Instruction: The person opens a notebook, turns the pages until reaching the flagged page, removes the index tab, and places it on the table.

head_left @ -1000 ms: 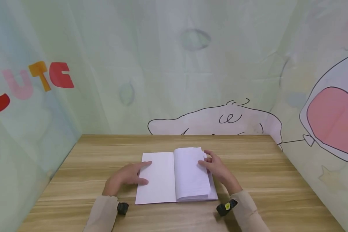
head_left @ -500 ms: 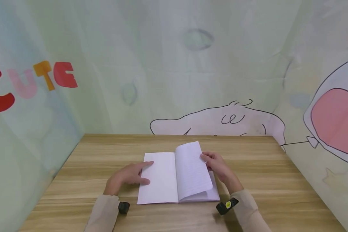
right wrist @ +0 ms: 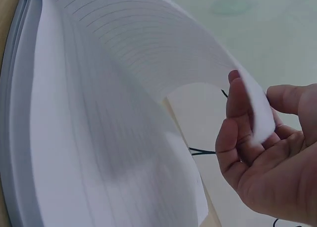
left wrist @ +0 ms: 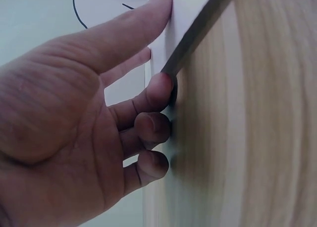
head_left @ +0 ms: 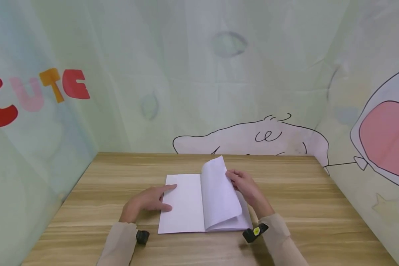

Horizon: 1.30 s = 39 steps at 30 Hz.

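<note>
An open notebook (head_left: pixel 185 207) lies on the wooden table, its left page blank and flat. My left hand (head_left: pixel 149 199) rests at that page's left edge, thumb and index finger stretched onto the paper. In the left wrist view, the other fingers of the left hand (left wrist: pixel 94 108) are bent beside the notebook's edge, against the table. My right hand (head_left: pixel 247 186) pinches the outer edge of a lifted page (head_left: pixel 219 195), which curves up from the spine. The right wrist view shows faint ruled lines on the raised sheet (right wrist: pixel 143 39) and the right hand's (right wrist: pixel 267 153) thumb and fingers on either side of it.
The wood-grain table (head_left: pixel 119 166) reaches back to a pale printed curtain (head_left: pixel 136 74) with cartoon drawings. Dark wrist devices (head_left: pixel 142 237) sit at both cuffs.
My right hand has taken the page by its edge, raised it and drawn it slightly leftward. The sheet now curls higher, baring more of the pages underneath. The left hand stays in place.
</note>
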{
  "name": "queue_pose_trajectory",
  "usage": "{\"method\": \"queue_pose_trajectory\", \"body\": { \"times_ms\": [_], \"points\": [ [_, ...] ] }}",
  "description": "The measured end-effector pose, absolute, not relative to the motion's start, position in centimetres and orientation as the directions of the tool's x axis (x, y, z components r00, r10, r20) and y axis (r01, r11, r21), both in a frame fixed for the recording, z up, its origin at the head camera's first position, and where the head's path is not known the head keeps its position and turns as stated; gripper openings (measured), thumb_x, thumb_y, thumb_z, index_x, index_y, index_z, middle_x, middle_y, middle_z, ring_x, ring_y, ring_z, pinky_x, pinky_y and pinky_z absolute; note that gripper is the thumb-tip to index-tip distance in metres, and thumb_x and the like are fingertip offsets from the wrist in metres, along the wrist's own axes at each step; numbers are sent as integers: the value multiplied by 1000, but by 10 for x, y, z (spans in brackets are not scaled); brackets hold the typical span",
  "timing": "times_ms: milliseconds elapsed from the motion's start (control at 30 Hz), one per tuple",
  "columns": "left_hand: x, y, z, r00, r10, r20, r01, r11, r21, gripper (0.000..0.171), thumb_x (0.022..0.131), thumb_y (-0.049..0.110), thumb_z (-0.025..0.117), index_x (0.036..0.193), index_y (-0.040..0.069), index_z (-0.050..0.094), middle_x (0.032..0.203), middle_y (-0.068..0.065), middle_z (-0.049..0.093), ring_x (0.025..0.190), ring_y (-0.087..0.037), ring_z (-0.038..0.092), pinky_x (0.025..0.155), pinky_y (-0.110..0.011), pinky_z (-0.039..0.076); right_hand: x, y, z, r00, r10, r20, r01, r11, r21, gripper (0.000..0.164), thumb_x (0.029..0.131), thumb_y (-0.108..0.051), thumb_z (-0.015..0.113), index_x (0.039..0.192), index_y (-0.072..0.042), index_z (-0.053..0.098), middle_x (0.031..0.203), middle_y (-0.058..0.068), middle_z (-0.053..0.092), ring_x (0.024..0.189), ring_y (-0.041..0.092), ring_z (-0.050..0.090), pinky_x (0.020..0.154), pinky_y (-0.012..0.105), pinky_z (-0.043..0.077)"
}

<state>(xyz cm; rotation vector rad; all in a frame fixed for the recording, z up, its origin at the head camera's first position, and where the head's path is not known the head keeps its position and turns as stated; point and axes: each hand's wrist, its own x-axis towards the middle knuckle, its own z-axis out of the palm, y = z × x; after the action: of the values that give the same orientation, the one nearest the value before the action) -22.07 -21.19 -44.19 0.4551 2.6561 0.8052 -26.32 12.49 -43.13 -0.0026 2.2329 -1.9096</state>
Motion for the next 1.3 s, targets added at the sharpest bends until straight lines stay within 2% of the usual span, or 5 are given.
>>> {"method": "queue_pose_trajectory", "body": {
  "times_ms": [100, 300, 600, 900, 1300],
  "points": [
    [-221, -212, -442, -895, 391, -216, 206, 790, 577, 77, 84, 24, 82, 151, 13, 46, 99, -5, 54, 92, -22, 49, 87, -43, 43, -264, 119, -429, -980, -142, -136, 118, 134, -984, 32, 102, -19, 56, 119, 8, 62, 100, 8, 65, 87, 15, 62, 77, 28, 49],
    [-221, -212, -441, -892, 395, -218, 208, 789, 579, 76, 84, 22, 82, 151, 12, 45, 86, -4, 49, 82, -19, 47, 78, -39, 41, -266, 109, -432, -972, -206, -115, 97, 97, -991, 27, 103, -12, 53, 113, 12, 61, 87, 4, 64, 76, 11, 62, 71, 26, 50],
    [-222, -210, -440, -888, 403, -222, 211, 786, 581, 76, 85, 22, 81, 151, 12, 45, 89, -4, 51, 84, -20, 49, 79, -40, 42, -265, 94, -438, -959, -272, -83, 64, 77, -995, 26, 102, -10, 54, 111, 13, 59, 82, 1, 63, 69, 10, 62, 67, 25, 50],
    [-219, -213, -439, -879, 426, -212, 228, 768, 599, 73, 85, 19, 81, 149, 9, 47, 78, -2, 48, 73, -16, 45, 67, -32, 37, -264, 72, -436, -960, -268, -78, 40, 147, -988, 26, 101, -14, 56, 107, 10, 63, 85, 4, 65, 70, 13, 65, 68, 27, 53],
    [-224, -219, -443, -879, 457, -135, 280, 724, 631, 62, 88, 20, 77, 144, 7, 52, 75, 1, 50, 67, -13, 46, 61, -28, 39, -262, 42, -440, -959, -268, -97, 47, 188, -981, 25, 99, -16, 56, 104, 7, 65, 76, -1, 60, 60, 10, 55, 57, 25, 43]
  ]
}}
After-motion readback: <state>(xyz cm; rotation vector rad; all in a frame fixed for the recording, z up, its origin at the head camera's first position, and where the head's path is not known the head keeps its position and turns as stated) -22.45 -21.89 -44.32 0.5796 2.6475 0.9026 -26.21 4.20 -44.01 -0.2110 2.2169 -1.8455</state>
